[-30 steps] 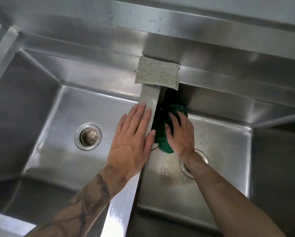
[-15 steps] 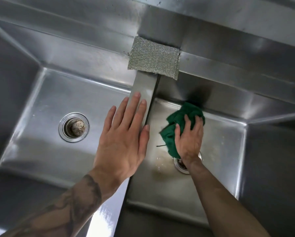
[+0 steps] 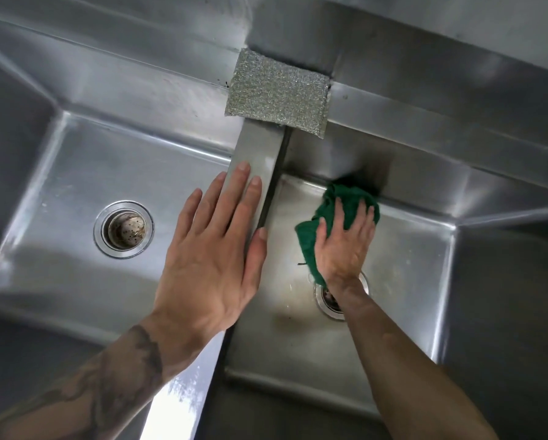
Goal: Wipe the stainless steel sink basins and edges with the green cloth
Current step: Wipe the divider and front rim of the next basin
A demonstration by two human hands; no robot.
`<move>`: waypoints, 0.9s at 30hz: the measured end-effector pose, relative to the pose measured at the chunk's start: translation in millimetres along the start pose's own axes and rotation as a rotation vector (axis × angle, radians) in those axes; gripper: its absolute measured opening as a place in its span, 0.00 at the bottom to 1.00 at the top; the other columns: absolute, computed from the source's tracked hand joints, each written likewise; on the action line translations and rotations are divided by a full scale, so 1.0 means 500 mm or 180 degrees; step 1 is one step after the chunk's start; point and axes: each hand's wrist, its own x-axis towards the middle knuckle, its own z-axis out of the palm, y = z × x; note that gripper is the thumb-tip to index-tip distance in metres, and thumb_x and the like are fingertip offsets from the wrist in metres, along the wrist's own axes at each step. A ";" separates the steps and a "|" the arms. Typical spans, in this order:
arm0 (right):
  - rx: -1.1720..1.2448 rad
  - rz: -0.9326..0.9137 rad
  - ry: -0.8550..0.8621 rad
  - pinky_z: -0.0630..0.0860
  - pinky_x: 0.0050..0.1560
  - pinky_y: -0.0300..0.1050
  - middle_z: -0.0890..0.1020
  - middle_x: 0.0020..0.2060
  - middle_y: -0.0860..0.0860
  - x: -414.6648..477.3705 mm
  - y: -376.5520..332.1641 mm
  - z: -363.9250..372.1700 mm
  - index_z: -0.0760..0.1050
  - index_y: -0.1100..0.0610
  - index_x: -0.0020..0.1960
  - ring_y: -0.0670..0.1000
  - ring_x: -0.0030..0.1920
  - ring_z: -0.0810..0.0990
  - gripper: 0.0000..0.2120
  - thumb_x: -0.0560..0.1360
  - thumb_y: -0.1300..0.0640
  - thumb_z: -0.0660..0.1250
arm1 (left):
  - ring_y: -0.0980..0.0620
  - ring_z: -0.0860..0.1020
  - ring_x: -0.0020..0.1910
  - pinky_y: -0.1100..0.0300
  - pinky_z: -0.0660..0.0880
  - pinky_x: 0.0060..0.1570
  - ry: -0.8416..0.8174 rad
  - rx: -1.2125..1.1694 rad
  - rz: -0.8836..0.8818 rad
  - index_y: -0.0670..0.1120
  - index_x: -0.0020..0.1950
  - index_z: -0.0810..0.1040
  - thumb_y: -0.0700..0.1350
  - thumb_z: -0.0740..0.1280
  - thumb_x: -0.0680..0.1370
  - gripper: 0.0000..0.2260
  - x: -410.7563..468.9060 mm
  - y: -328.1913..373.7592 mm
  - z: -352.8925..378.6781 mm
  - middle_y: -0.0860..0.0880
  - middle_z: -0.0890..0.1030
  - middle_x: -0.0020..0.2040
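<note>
A stainless steel double sink fills the view. My right hand [image 3: 344, 246] presses the crumpled green cloth [image 3: 345, 204] flat on the floor of the right basin [image 3: 406, 274], close to its back wall. My left hand [image 3: 215, 249] lies flat, fingers apart, on the divider [image 3: 257, 147] between the two basins and holds nothing. The left basin [image 3: 60, 185] lies to the left of that hand.
A silver scouring pad [image 3: 277, 92] lies on the back ledge at the far end of the divider. The left basin's drain strainer [image 3: 124, 229] is in plain sight. My right wrist partly covers the right basin's drain [image 3: 330, 300].
My right hand has slid the green cloth from the divider wall rightward along the right basin's floor toward the back wall. My left hand has stayed on the divider.
</note>
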 end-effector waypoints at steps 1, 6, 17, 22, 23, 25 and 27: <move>0.0033 0.0271 0.0089 0.58 0.79 0.67 0.65 0.78 0.67 0.001 -0.030 0.005 0.69 0.54 0.78 0.69 0.79 0.60 0.26 0.84 0.44 0.56 | 0.44 0.63 0.84 0.42 0.60 0.81 0.0005 -0.0019 -0.0012 0.43 0.84 0.63 0.52 0.50 0.87 0.26 0.001 0.000 0.000 0.45 0.60 0.86; 0.0394 -0.0339 -0.0036 0.58 0.80 0.65 0.67 0.78 0.66 -0.028 -0.198 0.017 0.69 0.53 0.78 0.67 0.80 0.62 0.24 0.84 0.48 0.58 | 0.44 0.62 0.84 0.44 0.59 0.82 -0.0068 -0.0024 0.0004 0.43 0.84 0.62 0.52 0.52 0.87 0.26 0.002 -0.002 0.001 0.45 0.59 0.86; 0.0118 -0.0165 -0.0025 0.60 0.79 0.65 0.67 0.77 0.64 -0.007 -0.002 -0.020 0.69 0.54 0.79 0.66 0.79 0.61 0.24 0.85 0.48 0.55 | 0.42 0.64 0.82 0.43 0.60 0.82 -0.0132 -0.0007 -0.0054 0.44 0.85 0.62 0.52 0.51 0.87 0.27 0.003 0.002 -0.005 0.46 0.58 0.87; 0.0317 -0.1230 -0.0364 0.56 0.81 0.62 0.65 0.79 0.62 -0.094 -0.120 -0.010 0.66 0.53 0.81 0.63 0.82 0.59 0.25 0.85 0.49 0.56 | 0.43 0.62 0.83 0.44 0.58 0.82 -0.0197 -0.0021 -0.0051 0.44 0.85 0.60 0.52 0.51 0.87 0.27 0.002 0.000 -0.004 0.47 0.56 0.87; 0.0284 -0.1470 -0.0395 0.57 0.81 0.61 0.66 0.79 0.61 -0.093 -0.104 -0.009 0.66 0.53 0.81 0.62 0.82 0.59 0.25 0.86 0.49 0.56 | 0.43 0.62 0.84 0.44 0.58 0.82 -0.0207 -0.0012 -0.0049 0.45 0.85 0.59 0.52 0.50 0.87 0.27 0.002 0.001 -0.004 0.47 0.56 0.87; 0.0095 -0.1811 -0.0358 0.59 0.80 0.61 0.65 0.80 0.61 -0.065 -0.050 -0.012 0.65 0.53 0.81 0.62 0.82 0.60 0.25 0.86 0.47 0.54 | 0.44 0.62 0.84 0.44 0.58 0.82 -0.0201 0.0038 -0.0061 0.44 0.86 0.59 0.53 0.50 0.88 0.27 0.002 0.000 -0.006 0.47 0.56 0.87; -0.0045 -0.1533 -0.0248 0.62 0.79 0.62 0.66 0.79 0.63 -0.027 0.005 -0.021 0.66 0.54 0.81 0.64 0.81 0.61 0.25 0.86 0.48 0.54 | 0.43 0.63 0.83 0.43 0.59 0.82 -0.0195 0.0043 -0.0052 0.44 0.85 0.60 0.53 0.50 0.87 0.27 0.004 0.000 -0.007 0.47 0.57 0.87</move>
